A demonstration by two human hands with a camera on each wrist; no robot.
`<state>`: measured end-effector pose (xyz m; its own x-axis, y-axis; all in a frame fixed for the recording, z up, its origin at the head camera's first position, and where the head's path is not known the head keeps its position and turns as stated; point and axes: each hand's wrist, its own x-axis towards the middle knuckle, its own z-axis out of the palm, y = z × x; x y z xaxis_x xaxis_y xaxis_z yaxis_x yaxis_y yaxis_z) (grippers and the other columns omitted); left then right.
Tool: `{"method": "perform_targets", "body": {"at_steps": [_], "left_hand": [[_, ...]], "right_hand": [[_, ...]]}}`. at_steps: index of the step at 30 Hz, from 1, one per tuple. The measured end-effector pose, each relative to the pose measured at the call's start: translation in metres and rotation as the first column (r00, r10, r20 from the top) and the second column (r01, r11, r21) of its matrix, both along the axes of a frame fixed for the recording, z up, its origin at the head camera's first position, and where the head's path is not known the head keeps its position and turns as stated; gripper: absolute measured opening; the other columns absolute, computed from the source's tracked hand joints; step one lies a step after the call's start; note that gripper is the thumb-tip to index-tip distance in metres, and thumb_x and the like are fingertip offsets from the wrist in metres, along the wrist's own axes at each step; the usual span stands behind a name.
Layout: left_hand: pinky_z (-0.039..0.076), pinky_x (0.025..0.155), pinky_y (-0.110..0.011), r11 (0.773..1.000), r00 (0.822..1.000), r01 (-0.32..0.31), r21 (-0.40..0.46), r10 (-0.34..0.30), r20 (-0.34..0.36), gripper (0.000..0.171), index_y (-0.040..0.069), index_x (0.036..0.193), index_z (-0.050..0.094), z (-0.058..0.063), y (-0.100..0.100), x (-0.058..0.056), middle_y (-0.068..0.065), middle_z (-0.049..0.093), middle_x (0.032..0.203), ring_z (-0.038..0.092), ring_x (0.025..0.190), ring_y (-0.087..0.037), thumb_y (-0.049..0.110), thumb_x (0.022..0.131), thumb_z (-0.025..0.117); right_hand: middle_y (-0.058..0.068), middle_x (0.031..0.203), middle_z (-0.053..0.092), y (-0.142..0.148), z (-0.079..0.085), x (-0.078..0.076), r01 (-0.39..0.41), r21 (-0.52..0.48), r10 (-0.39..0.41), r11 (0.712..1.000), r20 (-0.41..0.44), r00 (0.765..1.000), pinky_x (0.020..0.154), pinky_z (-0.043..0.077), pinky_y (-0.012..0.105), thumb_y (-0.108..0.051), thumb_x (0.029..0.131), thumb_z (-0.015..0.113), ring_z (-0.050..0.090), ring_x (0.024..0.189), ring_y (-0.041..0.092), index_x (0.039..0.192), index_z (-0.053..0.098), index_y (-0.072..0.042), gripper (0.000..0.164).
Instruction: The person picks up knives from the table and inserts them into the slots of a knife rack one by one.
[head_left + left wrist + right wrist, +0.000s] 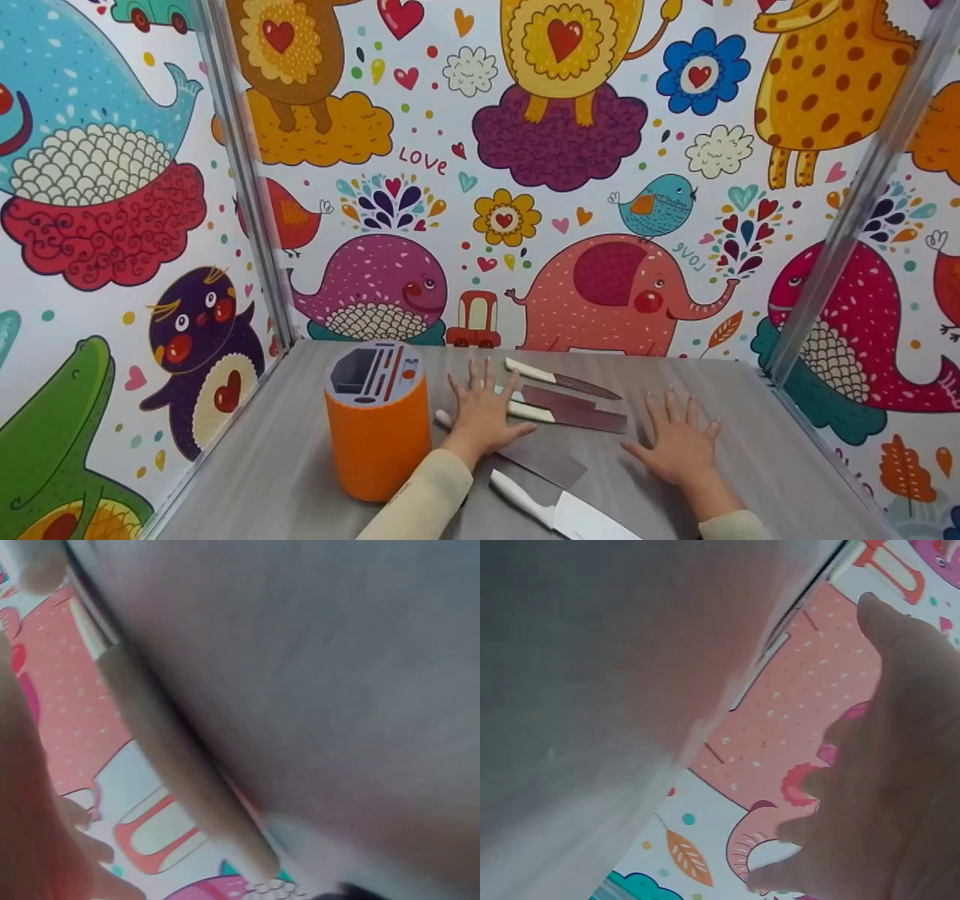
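My left hand (487, 416) is spread with straight fingers over the knives, beside the orange knife block (379, 442). Partly hidden beneath it lies a broad-bladed knife (547, 463); whether the hand touches it, I cannot tell. Past the fingers lie a pointed knife (589, 385) and a wider knife (581, 418), both with cream handles, with another blade (559, 397) between them. A white-handled cleaver (521, 499) rests nearest me, cut off by the frame. My right hand (681, 442), fingers fanned out, is right of the knives and holds nothing. A pale knife handle (184, 757) crosses the left wrist view.
The knife block's grey slotted top (375, 375) holds no visible knives. A grey wood-grain table (787, 480) lies under everything. Walls printed with cartoon animals, such as a pink elephant (607, 300), enclose its back and sides, with metal posts (251, 180) at the corners.
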<state>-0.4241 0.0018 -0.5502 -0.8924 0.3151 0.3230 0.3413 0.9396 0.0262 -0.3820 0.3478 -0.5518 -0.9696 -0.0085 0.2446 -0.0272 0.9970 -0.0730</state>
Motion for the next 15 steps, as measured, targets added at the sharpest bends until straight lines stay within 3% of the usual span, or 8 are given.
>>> {"method": "perform_targets", "body": {"at_steps": [4,9,12,15], "left_hand": [[0.008,0.105,-0.084,1.0,0.999,-0.007,-0.015,0.006,-0.036,0.098,0.041,0.158,0.012,0.009,0.005,0.015,-0.018,0.006,0.167,0.007,0.15,-0.052,0.093,0.076,0.028],[0.011,0.106,-0.083,0.998,0.992,0.064,0.013,-0.062,-0.113,0.096,0.042,0.158,0.009,0.031,0.011,0.041,-0.017,0.009,0.166,0.009,0.151,-0.049,0.093,0.077,0.019],[0.012,0.106,-0.083,0.993,0.978,0.111,0.041,-0.102,-0.183,0.093,0.043,0.157,0.007,0.046,0.012,0.062,-0.017,0.013,0.166,0.012,0.151,-0.048,0.091,0.079,0.021],[0.016,0.106,-0.082,0.987,0.951,0.154,0.05,-0.135,-0.279,0.091,0.042,0.158,0.008,0.058,0.01,0.085,-0.017,0.017,0.165,0.016,0.15,-0.048,0.089,0.081,0.025]], "right_hand": [[0.03,0.159,0.021,0.005,0.006,0.003,0.023,-0.014,-0.022,1.0,0.036,0.999,0.094,-0.009,0.086,-0.083,0.073,0.056,0.01,0.141,0.064,0.154,0.033,-0.012,0.11],[0.029,0.16,0.019,-0.005,0.021,0.006,0.024,-0.033,-0.022,0.999,0.058,0.998,0.094,-0.017,0.082,-0.064,0.067,0.078,0.003,0.144,0.06,0.153,0.035,-0.012,0.109],[0.027,0.161,0.018,-0.026,0.033,0.012,0.025,-0.071,-0.021,0.997,0.048,0.999,0.096,-0.018,0.081,-0.045,0.068,0.084,0.002,0.146,0.057,0.153,0.035,-0.013,0.103],[0.026,0.161,0.021,-0.05,0.046,0.023,0.016,-0.104,-0.015,0.994,0.014,1.0,0.101,-0.01,0.082,-0.035,0.071,0.084,0.005,0.147,0.055,0.152,0.037,-0.012,0.096]]}}
